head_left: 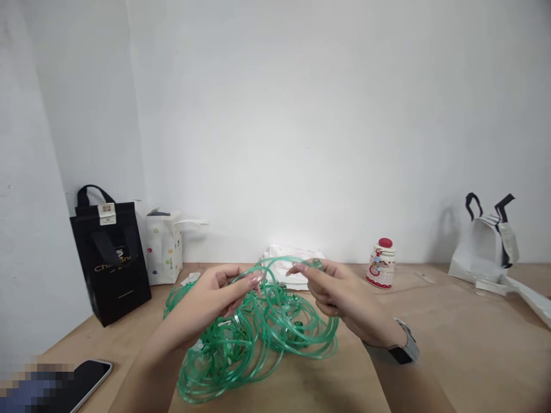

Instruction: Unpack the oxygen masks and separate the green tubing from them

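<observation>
A tangled heap of green plastic cord (262, 338) lies in loops on the brown table (451, 344) in front of me. My left hand (215, 298) is over its left side, fingers pinched on a strand. My right hand (331, 292), with a watch at the wrist, pinches another stretch of the same cord near its top. A short arc of cord runs between the two hands.
A black paper bag (111, 255) and a white dotted bag (163, 246) stand at the back left. A phone (81, 381) lies at the near left. White packaging (293, 264), a small red-capped jar (381, 264) and a white bag (488, 241) sit along the wall.
</observation>
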`<state>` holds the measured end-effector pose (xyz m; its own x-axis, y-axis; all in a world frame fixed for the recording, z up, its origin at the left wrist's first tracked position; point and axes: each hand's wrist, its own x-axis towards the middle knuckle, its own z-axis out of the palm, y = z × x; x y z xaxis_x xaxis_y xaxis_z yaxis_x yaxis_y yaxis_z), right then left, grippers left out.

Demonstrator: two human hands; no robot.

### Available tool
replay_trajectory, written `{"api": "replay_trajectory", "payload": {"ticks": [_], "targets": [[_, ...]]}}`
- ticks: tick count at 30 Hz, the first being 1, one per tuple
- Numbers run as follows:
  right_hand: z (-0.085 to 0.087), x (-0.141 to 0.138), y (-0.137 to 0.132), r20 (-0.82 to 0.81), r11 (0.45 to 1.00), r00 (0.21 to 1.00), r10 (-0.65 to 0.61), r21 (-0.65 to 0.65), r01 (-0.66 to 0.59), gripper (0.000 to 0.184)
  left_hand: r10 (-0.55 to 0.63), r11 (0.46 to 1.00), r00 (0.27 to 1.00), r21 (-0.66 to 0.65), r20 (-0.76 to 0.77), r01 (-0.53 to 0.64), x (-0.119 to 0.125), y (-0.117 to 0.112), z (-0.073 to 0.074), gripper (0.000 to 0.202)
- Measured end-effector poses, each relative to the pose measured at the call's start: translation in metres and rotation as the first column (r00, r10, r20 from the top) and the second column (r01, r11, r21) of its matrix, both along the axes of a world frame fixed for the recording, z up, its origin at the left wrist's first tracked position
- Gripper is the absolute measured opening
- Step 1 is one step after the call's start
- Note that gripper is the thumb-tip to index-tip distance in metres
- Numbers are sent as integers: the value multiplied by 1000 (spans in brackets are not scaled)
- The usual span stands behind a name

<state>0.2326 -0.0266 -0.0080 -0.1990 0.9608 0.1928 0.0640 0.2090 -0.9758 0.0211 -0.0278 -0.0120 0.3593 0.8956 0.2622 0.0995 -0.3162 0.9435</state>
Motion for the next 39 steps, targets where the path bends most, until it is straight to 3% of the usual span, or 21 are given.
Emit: {"api": "replay_trajectory", "payload": {"ticks": [3, 6, 8, 10, 12, 13, 16, 18, 20, 22, 25, 27, 29, 31, 34, 36, 39], "targets": [[2, 8, 5, -264, 999, 965, -5, 45, 18, 27, 28, 999, 999, 23, 24, -28, -8, 1, 3, 34], [7, 18, 7, -422, 989, 905, -56, 100, 108, 22, 169, 979, 978, 137, -125, -152, -18, 3, 3, 33], [10, 25, 6, -491, 974, 867, -91, 139, 181, 20, 343, 923, 886, 286, -311, -257, -25, 5, -1, 32], [13, 31, 3, -550, 947, 826, -126, 180, 265, 17, 527, 839, 718, 411, -454, -355, -31, 6, -7, 28], [16, 36, -1, -604, 914, 782, -151, 216, 344, 16, 577, 816, 596, 426, -559, -390, -34, 8, -12, 26], [17, 38, -2, -624, 902, 765, -158, 224, 369, 16, 539, 842, 590, 383, -601, -379, -34, 8, -13, 29], [21, 46, -9, -650, 900, 742, -165, 208, 382, 18, 320, 946, 731, 162, -603, -281, -32, 7, -9, 33], [24, 50, -13, -647, 925, 748, -152, 174, 338, 20, 238, 970, 853, 72, -464, -231, -32, 5, -3, 34], [27, 54, -19, -629, 953, 768, -124, 139, 268, 21, 245, 969, 930, 24, -273, -248, -34, 5, 3, 40], [28, 55, -26, -576, 980, 814, -74, 108, 166, 21, 355, 935, 928, 16, -111, -355, -37, 5, 8, 43], [25, 51, -35, -417, 998, 907, 54, 47, -38, 19, 539, 838, 842, 97, -5, -537, -36, 7, 9, 37], [22, 43, -39, -292, 988, 944, 152, 14, -154, 20, 582, 804, 813, 146, 5, -576, -32, 8, 8, 40], [18, 35, -39, -146, 981, 970, 193, 32, -190, 25, 561, 818, 828, 142, 20, -557, -26, 8, 7, 54], [15, 27, -37, 69, 984, 989, 129, 117, -136, 29, 503, 856, 860, 88, 83, -509, -19, 8, 6, 58], [12, 15, -31, 343, 952, 937, -70, 304, -40, 31, 347, 935, 923, 13, 169, -354, -12, 8, 5, 29], [8, 8, -26, 395, 921, 901, -178, 389, 11, 30, 205, 977, 965, 21, 166, -211, -8, 7, 4, 16], [1, -1, -16, 329, 898, 904, -273, 424, 117, 18, 37, 998, 986, 50, 163, -46, -3, 5, 0, 15]]}}
